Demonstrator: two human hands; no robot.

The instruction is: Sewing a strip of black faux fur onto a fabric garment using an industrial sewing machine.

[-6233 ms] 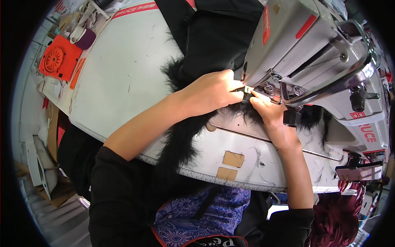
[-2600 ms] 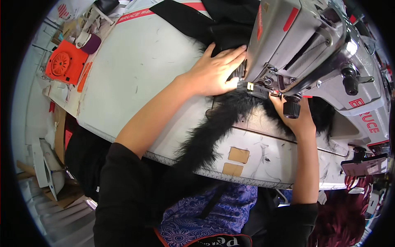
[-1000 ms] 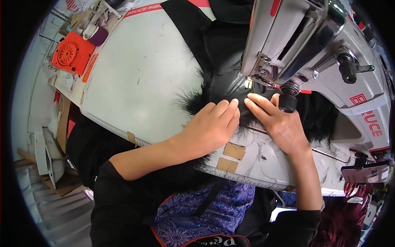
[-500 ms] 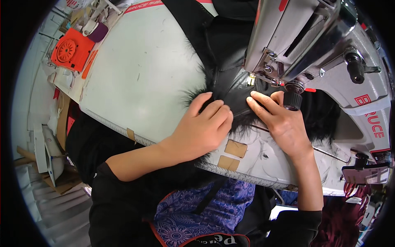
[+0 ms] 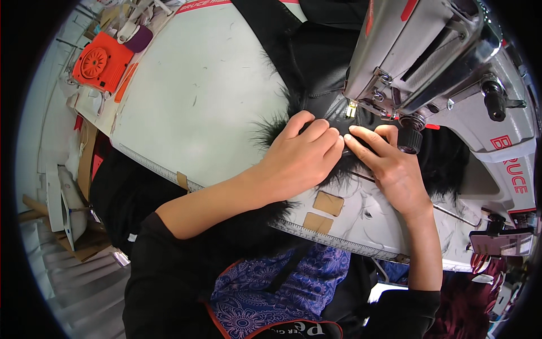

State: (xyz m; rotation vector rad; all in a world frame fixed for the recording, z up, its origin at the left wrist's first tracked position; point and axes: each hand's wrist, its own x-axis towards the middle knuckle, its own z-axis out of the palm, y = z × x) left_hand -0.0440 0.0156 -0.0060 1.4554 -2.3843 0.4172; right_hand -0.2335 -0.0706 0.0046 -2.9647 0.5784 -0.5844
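Black garment fabric (image 5: 322,62) with fluffy feather trim (image 5: 276,127) lies under the presser foot (image 5: 350,109) of a grey sewing machine (image 5: 381,66). My left hand (image 5: 299,158) has its fingers bent and pressed onto the fabric just below and left of the foot, gripping it; what lies beneath the fingertips is hidden. Beside it my right hand (image 5: 394,172) rests index and middle fingers stretched out on the fabric, with the other fingers bent near the black knob (image 5: 409,135).
The white table (image 5: 169,96) has a tape measure (image 5: 152,164) along its front edge and two tan patches (image 5: 328,203). An orange device (image 5: 101,62) and a purple-wrapped spool (image 5: 137,39) sit at back left. A phone (image 5: 499,243) is clamped at the right.
Both hands have come down from beside the needle since the older frames, uncovering the foot. In the last half second my left hand moved up and right, toward my right hand.
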